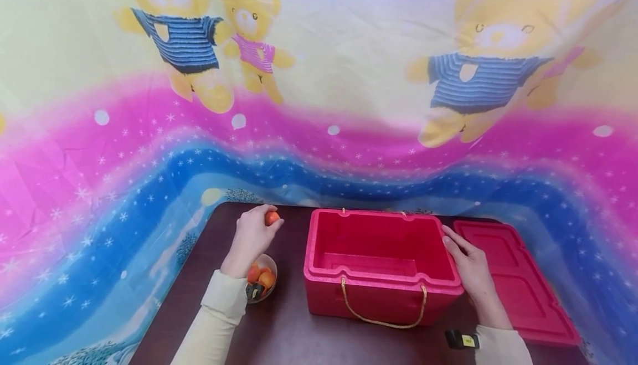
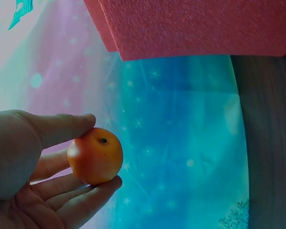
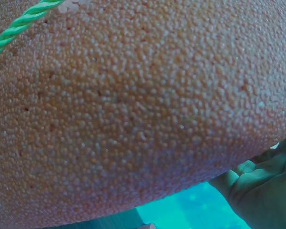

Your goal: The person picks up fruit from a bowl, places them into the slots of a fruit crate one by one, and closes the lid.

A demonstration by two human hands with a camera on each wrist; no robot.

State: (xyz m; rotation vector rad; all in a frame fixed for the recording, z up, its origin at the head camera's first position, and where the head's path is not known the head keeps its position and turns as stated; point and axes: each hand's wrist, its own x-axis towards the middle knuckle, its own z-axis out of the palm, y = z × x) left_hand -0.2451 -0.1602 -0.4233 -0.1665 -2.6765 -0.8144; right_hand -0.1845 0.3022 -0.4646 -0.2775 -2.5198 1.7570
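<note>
My left hand point(image 1: 253, 237) holds a small round orange fruit with a red blush point(image 1: 271, 218), pinched between thumb and fingers. The left wrist view shows this fruit point(image 2: 95, 156) close up, with a dark stem pit. Below that hand is a pale bowl point(image 1: 274, 272) of similar fruits point(image 1: 266, 280), partly hidden by the wrist. A red foam box point(image 1: 381, 301) stands lidless in the middle, its inside visible. My right hand point(image 1: 471, 268) rests against the box's right end, fingertips at the rim. In the right wrist view, the hand point(image 3: 267, 186) is partly hidden by the foam wall point(image 3: 143, 105).
The red lid point(image 1: 533, 293) lies flat on the dark table point(image 1: 199, 265), to the right of the box. A gold rope handle point(image 1: 384, 323) hangs on the box's near side. Behind the table hangs a bear-printed cloth point(image 1: 319, 149).
</note>
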